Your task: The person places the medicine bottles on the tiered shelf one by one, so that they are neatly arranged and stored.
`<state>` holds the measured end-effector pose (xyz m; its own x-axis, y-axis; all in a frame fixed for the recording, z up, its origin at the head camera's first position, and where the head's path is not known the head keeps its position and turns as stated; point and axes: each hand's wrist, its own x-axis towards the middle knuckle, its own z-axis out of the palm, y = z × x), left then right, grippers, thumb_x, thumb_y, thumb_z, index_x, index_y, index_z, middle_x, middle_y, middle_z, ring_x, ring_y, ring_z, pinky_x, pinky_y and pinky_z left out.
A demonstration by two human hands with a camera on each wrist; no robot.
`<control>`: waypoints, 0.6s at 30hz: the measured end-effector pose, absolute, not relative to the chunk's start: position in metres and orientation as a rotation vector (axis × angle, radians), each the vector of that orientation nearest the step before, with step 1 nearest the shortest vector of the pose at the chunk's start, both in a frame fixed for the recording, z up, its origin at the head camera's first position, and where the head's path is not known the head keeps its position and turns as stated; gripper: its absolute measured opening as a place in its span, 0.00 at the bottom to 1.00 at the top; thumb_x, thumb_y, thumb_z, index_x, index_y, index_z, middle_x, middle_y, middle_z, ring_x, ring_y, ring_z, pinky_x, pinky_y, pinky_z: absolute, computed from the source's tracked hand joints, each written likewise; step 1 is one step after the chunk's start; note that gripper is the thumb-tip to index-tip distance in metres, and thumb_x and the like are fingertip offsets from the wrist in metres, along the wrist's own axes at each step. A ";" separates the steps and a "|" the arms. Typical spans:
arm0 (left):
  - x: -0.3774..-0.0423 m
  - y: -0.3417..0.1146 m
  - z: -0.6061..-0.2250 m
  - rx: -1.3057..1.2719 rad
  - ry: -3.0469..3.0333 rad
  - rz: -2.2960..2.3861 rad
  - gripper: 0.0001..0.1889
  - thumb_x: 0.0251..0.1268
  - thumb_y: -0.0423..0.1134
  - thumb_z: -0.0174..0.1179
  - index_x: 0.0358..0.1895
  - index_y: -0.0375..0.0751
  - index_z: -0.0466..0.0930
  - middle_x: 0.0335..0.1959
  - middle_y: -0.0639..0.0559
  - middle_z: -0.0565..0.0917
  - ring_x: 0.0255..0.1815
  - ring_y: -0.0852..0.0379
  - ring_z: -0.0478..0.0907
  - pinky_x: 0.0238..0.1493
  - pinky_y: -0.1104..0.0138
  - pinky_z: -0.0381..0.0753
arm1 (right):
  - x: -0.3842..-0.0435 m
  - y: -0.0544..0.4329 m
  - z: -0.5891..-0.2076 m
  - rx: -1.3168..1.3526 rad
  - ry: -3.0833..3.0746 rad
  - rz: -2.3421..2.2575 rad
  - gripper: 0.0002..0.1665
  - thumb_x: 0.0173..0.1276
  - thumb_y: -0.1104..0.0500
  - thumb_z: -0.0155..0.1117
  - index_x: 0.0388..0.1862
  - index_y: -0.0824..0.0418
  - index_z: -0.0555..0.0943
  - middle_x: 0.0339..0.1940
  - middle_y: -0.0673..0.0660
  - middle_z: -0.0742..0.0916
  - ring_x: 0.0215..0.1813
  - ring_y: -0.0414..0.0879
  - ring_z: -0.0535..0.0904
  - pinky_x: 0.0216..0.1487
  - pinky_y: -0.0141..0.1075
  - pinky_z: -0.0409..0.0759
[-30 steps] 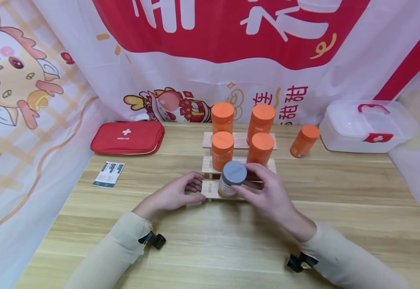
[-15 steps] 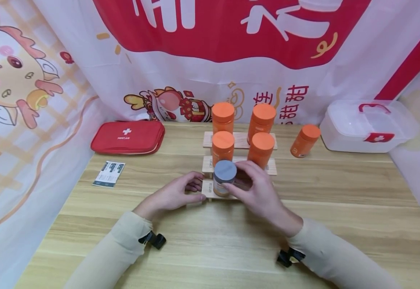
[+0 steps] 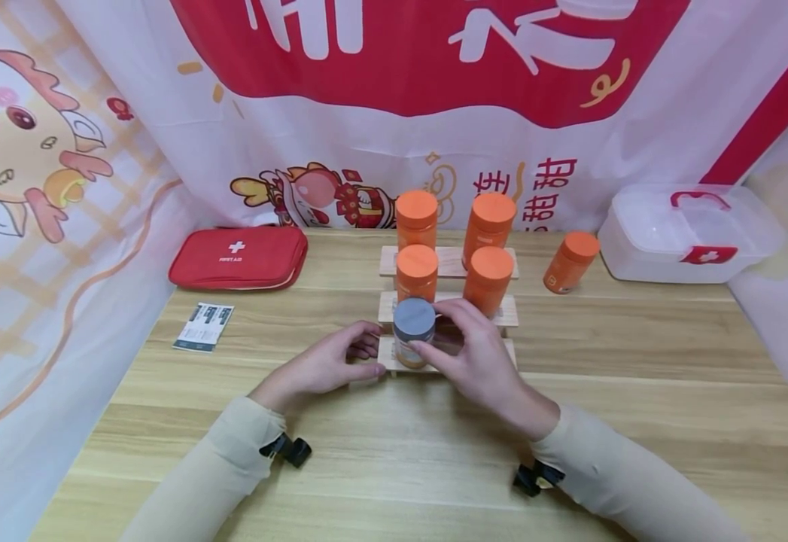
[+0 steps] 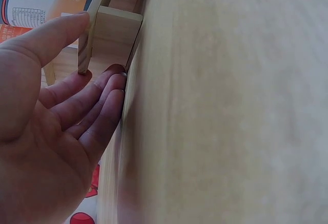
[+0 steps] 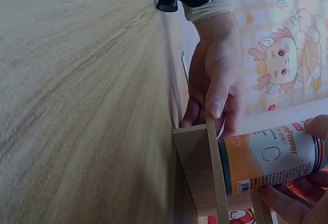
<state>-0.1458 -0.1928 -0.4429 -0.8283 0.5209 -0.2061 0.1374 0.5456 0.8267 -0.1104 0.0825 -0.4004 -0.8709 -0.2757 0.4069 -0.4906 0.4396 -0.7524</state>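
Observation:
A three-step wooden rack (image 3: 457, 354) stands mid-table. My right hand (image 3: 485, 369) grips a supplement jar with a grey lid (image 3: 414, 320), which stands upright at the left end of the lowest step. In the right wrist view, this jar (image 5: 271, 155) shows a white and orange label, with its base on or very near the board. My left hand (image 3: 329, 361) holds the left end of that step. Its thumb (image 4: 72, 26) is on the board's edge and the other fingers are beside and below it. Orange-lidded jars (image 3: 417, 275) stand on both higher steps, two on each.
To the right of the rack stands another orange jar (image 3: 572, 262), beside a clear lidded box (image 3: 685, 248) with a red handle. A red first-aid pouch (image 3: 238, 257) and a small printed leaflet (image 3: 204, 327) lie on the left. Printed cloth (image 3: 339, 135) hangs behind the table.
My right hand has slid the grey-lidded jar leftward along the lowest step to its left end. The left hand has stayed in place at the rack.

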 end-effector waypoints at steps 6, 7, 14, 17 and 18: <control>-0.147 -0.194 -0.444 0.549 2.357 1.198 0.33 0.74 0.48 0.71 0.75 0.39 0.70 0.62 0.47 0.85 0.64 0.51 0.82 0.73 0.50 0.82 | -0.111 0.083 -0.400 0.665 -2.478 1.408 0.31 0.63 0.60 0.85 0.63 0.66 0.83 0.59 0.60 0.87 0.59 0.52 0.87 0.61 0.44 0.91; -0.147 -0.194 -0.444 0.549 2.357 1.197 0.33 0.74 0.48 0.72 0.75 0.40 0.70 0.62 0.47 0.85 0.64 0.51 0.82 0.73 0.50 0.82 | -0.111 0.083 -0.399 0.667 -2.479 1.404 0.32 0.63 0.59 0.85 0.63 0.66 0.83 0.59 0.60 0.88 0.59 0.51 0.87 0.61 0.44 0.91; -0.146 -0.193 -0.443 0.554 2.370 1.190 0.33 0.74 0.47 0.72 0.75 0.40 0.70 0.61 0.47 0.85 0.64 0.51 0.83 0.72 0.50 0.83 | -0.111 0.088 -0.399 0.695 -2.491 1.374 0.32 0.63 0.58 0.85 0.63 0.65 0.84 0.59 0.59 0.89 0.59 0.52 0.88 0.61 0.44 0.91; -0.145 -0.192 -0.441 0.544 2.369 1.192 0.33 0.73 0.47 0.72 0.75 0.40 0.71 0.61 0.48 0.85 0.64 0.51 0.83 0.72 0.51 0.83 | -0.108 0.093 -0.397 0.701 -2.513 1.413 0.33 0.64 0.60 0.84 0.65 0.65 0.83 0.60 0.60 0.89 0.60 0.53 0.89 0.60 0.41 0.91; -0.145 -0.192 -0.441 0.541 2.371 1.192 0.33 0.73 0.47 0.72 0.75 0.40 0.71 0.61 0.48 0.85 0.64 0.51 0.83 0.72 0.51 0.83 | -0.107 0.095 -0.396 0.699 -2.521 1.427 0.33 0.64 0.61 0.84 0.66 0.66 0.82 0.60 0.61 0.89 0.60 0.54 0.89 0.60 0.41 0.91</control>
